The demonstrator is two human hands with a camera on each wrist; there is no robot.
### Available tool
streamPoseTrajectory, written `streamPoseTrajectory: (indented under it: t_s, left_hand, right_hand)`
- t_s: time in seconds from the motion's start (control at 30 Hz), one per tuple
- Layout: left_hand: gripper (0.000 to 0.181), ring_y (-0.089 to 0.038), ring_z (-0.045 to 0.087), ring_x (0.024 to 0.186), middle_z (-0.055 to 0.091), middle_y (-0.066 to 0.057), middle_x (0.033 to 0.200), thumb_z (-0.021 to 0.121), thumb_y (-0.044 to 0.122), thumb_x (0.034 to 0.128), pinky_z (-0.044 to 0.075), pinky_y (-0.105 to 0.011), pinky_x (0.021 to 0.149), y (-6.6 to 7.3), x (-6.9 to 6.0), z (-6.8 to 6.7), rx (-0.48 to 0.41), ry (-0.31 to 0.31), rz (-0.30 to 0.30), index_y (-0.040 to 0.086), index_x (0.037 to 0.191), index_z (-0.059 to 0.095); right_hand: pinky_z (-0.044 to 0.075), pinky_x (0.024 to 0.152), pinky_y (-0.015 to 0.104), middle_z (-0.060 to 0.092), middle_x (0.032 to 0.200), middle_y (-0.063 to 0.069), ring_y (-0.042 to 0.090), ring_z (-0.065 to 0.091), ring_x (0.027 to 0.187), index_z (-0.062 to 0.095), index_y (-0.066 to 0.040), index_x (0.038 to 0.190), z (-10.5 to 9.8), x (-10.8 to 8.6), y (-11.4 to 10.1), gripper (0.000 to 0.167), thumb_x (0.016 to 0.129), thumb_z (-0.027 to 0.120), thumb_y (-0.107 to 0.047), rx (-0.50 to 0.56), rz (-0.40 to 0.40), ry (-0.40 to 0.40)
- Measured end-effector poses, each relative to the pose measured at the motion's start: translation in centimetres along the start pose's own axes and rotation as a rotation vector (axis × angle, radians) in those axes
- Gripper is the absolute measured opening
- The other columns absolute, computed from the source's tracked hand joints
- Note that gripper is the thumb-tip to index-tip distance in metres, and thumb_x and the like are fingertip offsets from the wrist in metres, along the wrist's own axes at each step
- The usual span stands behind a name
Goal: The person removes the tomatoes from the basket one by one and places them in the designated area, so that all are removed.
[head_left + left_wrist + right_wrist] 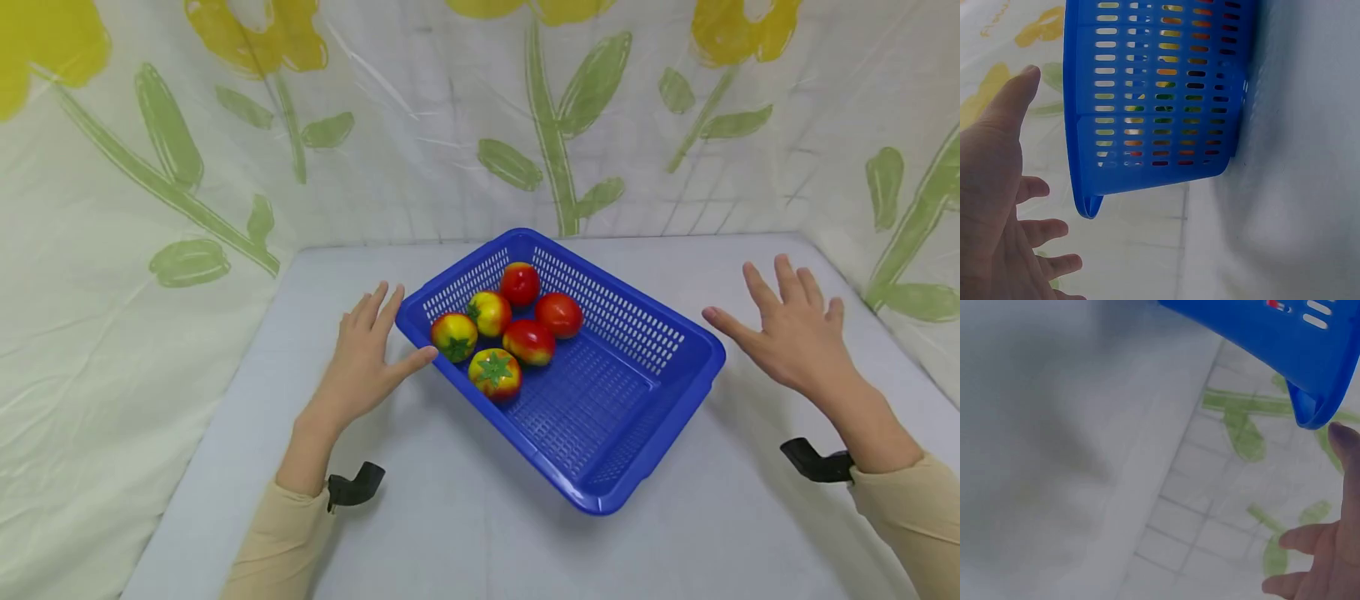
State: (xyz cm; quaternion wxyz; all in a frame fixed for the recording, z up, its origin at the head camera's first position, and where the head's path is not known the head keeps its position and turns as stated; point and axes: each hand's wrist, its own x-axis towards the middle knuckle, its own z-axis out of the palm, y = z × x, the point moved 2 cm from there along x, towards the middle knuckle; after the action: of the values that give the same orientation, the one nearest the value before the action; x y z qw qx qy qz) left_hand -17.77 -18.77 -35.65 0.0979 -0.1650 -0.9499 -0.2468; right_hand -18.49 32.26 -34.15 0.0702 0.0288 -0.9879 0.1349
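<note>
A blue plastic basket (637,467) with slotted walls sits at an angle on the table. Several red and yellow tomato-like fruits (528,342) lie in its left and back part. The left hand (360,358) is beside the basket's left corner, fingers spread and holding nothing; in the left wrist view this hand (997,200) is next to the slotted wall (1154,94). Off the right corner, the right hand (798,342) is held with fingers spread and empty. The right wrist view shows that hand (1335,531) below the basket's rim (1313,412), with its thumb near it.
The table (420,517) has a pale cover. Behind it and at both sides hangs a white sheet (405,100) with yellow flowers and green leaves. Each wrist carries a black mount, one at the left (354,486) and one at the right (816,462).
</note>
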Motion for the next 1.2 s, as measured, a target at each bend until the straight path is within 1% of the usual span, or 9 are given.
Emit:
streamPoseTrajectory:
  t_s: [0.1,0.23,0.43,0.57,0.67,0.8,0.93,1.1,1.2]
  left_hand:
    - [0.094,-0.041,0.008,0.145,0.011,-0.012,0.162,0.062,0.063,0.0879,0.003,-0.065,0.111,0.2,-0.2,0.3,-0.025,0.005,0.009,0.018,0.159,0.019]
    - [0.092,-0.043,0.011,0.144,0.015,-0.014,0.162,0.063,0.061,0.0881,0.006,-0.067,0.11,0.5,-0.4,0.6,-0.038,0.017,0.023,0.017,0.158,0.022]
    - [0.09,-0.044,0.016,0.143,0.021,-0.016,0.16,0.066,0.057,0.0881,0.009,-0.067,0.11,0.8,-0.7,0.9,-0.047,0.039,0.032,0.014,0.157,0.027]
    - [0.088,-0.044,0.018,0.142,0.024,-0.016,0.159,0.064,0.058,0.0891,0.01,-0.067,0.11,0.9,-0.8,1.1,-0.044,0.015,0.003,0.012,0.156,0.03]
    - [0.088,-0.045,0.018,0.142,0.022,-0.015,0.159,0.061,0.059,0.0903,0.009,-0.068,0.109,0.9,-0.7,1.3,-0.045,-0.013,-0.018,0.007,0.155,0.031]
    - [0.089,-0.047,0.018,0.141,0.019,-0.013,0.161,0.059,0.059,0.0909,0.009,-0.07,0.108,0.8,-0.5,1.3,-0.048,-0.023,-0.037,0.003,0.154,0.03]
    - [0.089,-0.049,0.018,0.14,0.018,-0.01,0.161,0.058,0.059,0.0912,0.009,-0.071,0.107,0.8,-0.4,1.2,-0.042,-0.026,-0.047,0.004,0.154,0.029]
    - [0.089,-0.051,0.019,0.139,0.018,-0.01,0.161,0.058,0.06,0.0909,0.011,-0.07,0.108,0.8,-0.4,1.3,-0.035,-0.025,-0.05,0.005,0.154,0.029]
    - [0.09,-0.049,0.02,0.139,0.017,-0.009,0.162,0.058,0.06,0.0909,0.011,-0.066,0.11,0.6,-0.4,1.4,-0.042,-0.024,-0.049,0.005,0.155,0.028]
  right_hand:
    - [-0.011,0.1,0.074,-0.008,0.158,0.029,0.051,-0.012,0.141,0.01,-0.004,0.157,0.0,-0.1,-0.3,0.094,0.094,0.046,-0.065,0.003,-0.014,-0.004]
    - [-0.006,0.103,0.073,-0.003,0.159,0.028,0.051,-0.006,0.142,0.014,-0.002,0.156,-0.3,-0.2,-0.9,0.093,0.094,0.051,-0.061,0.032,-0.051,0.021]
    - [0.003,0.109,0.068,0.011,0.159,0.027,0.05,0.007,0.142,0.028,0.004,0.152,-1.5,0.0,-2.5,0.086,0.095,0.059,-0.052,0.104,-0.166,0.096]
    - [0.007,0.111,0.065,0.016,0.158,0.026,0.047,0.01,0.143,0.032,0.006,0.15,-2.4,0.2,-4.4,0.082,0.094,0.063,-0.045,0.144,-0.245,0.096]
    - [0.008,0.111,0.065,0.017,0.159,0.024,0.044,0.01,0.144,0.033,0.004,0.15,-3.0,0.3,-6.3,0.082,0.092,0.067,-0.043,0.157,-0.294,0.074]
    - [0.013,0.109,0.066,0.019,0.159,0.02,0.042,0.012,0.145,0.035,-0.001,0.151,-3.6,0.4,-9.2,0.081,0.09,0.07,-0.041,0.176,-0.361,0.027]
    - [0.022,0.106,0.067,0.024,0.159,0.015,0.039,0.017,0.144,0.038,-0.006,0.151,-3.6,0.4,-12.0,0.077,0.09,0.071,-0.039,0.245,-0.416,-0.045]
    - [0.038,0.1,0.062,0.04,0.152,0.01,0.035,0.034,0.138,0.048,-0.011,0.147,-2.9,0.7,-14.8,0.069,0.089,0.074,-0.037,0.35,-0.483,-0.126]
    - [0.048,0.093,0.054,0.051,0.143,0.008,0.033,0.048,0.128,0.055,-0.016,0.142,-2.3,1.3,-15.9,0.064,0.086,0.077,-0.037,0.449,-0.466,-0.195]
